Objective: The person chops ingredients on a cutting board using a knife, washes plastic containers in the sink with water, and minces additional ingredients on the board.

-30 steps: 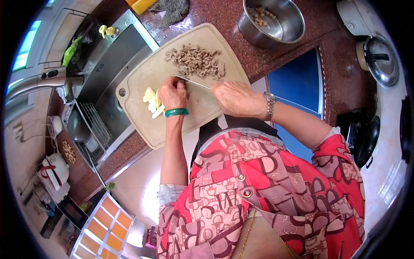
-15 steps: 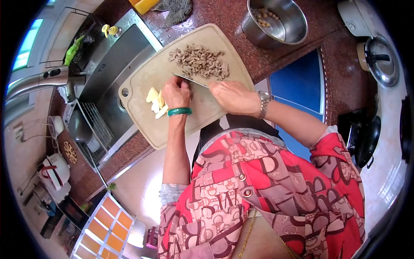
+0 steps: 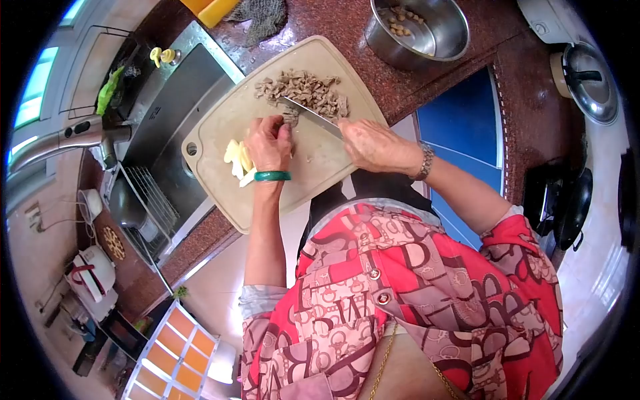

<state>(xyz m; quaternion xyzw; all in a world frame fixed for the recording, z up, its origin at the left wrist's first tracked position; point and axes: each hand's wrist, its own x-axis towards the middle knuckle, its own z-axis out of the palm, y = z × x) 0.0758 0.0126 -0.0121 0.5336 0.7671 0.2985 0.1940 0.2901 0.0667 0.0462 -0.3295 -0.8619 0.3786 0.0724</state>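
A cream cutting board lies across the sink edge and the counter. My right hand grips a knife, its blade pointing up and left toward the chopped meat heaped on the board's upper part. My left hand, with a green bangle at the wrist, is pressed to the board with its fingers curled against a piece of meat, partly hidden by the hand. Sliced strips of that meat lie between its fingertips and the blade. Pale yellow slices rest just left of the left hand.
A steel pot with some small light pieces inside stands beyond the board to the right. The sink with its faucet is at left. A grey cloth lies at the back; a lidded pan stands far right.
The knife has shifted right, away from my left fingers, and cut strips now show between them. My right hand has moved slightly right and down the view.
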